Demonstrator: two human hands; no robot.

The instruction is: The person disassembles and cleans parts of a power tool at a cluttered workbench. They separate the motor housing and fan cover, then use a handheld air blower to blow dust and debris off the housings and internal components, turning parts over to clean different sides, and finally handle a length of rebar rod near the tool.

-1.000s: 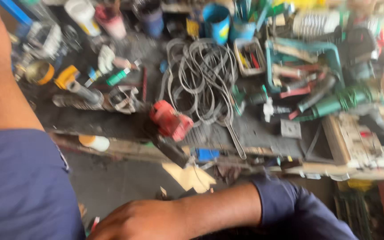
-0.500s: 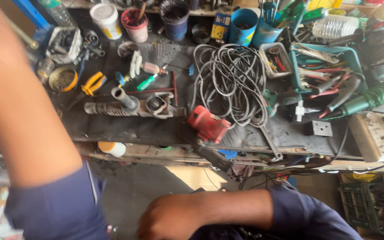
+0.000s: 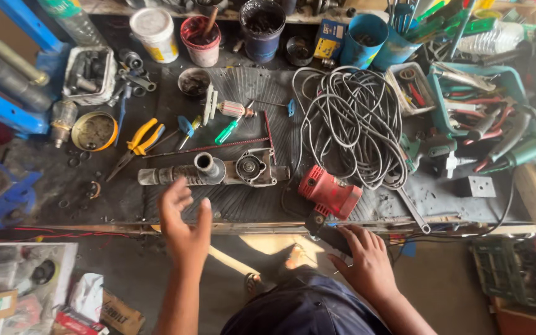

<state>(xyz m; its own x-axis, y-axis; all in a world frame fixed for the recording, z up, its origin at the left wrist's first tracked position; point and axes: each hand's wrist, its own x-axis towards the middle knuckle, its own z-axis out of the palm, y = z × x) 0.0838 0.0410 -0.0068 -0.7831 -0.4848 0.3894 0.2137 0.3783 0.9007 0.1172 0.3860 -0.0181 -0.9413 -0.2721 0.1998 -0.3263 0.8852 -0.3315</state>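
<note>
Left grip (image 3: 184, 223) open near gear housing (image 3: 215, 172) — right grip (image 3: 367, 260) on red tool (image 3: 329, 193)

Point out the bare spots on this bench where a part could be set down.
Bare ribbed mat between the metal housing and the bench's front edge, by the left hand. Dark patch left of the yellow pliers. Crowded: cable coil, tool tray.

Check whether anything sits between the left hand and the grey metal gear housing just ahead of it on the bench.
Nothing visible does. The left hand hovers open just short of the gear housing, with only bare ribbed mat between them.
</note>
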